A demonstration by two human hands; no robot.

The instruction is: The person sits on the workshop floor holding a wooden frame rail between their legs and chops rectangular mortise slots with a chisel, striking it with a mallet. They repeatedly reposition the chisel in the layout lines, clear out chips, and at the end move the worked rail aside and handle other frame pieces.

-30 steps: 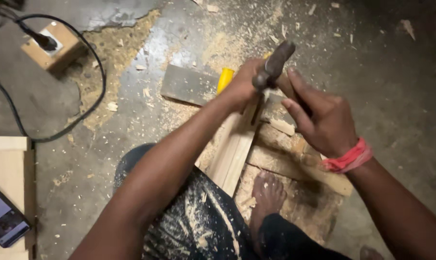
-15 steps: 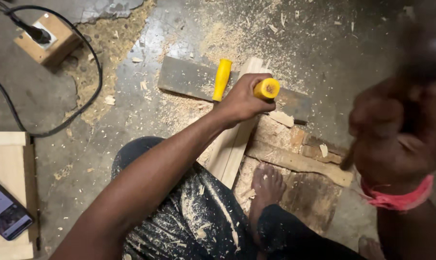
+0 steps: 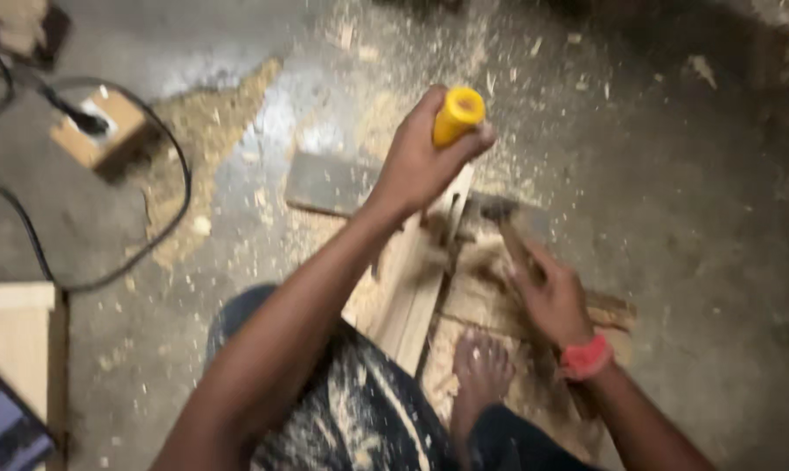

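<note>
The landmark here is the pale wooden strip [image 3: 416,283] that runs up from the person's lap across the dusty concrete floor [image 3: 673,218].

Far to its left lies a phone [image 3: 6,429] on a light board [image 3: 15,340], and above that a black cable [image 3: 163,227] loops to a small wooden socket block [image 3: 98,129]; a foot or arm catching that loop could drag the block across the floor.

At the strip's upper end the left hand [image 3: 420,161] is wrapped tight around a yellow-handled chisel [image 3: 457,113], fingers closed fully about the handle, the blade hidden below the fist. Just right of the strip the right hand [image 3: 547,296] closes on a hammer [image 3: 503,222] (blurred, so the exact grip is hard to read), its head low beside the strip.

The likely trouble: a glancing blow off the rounded yellow cap would land on the left knuckles. A bare foot [image 3: 481,371] rests just right of the strip's near end, so a slipping blade or a dropped hammer could reach the toes, and the loose sawdust may let the strip skid.
</note>
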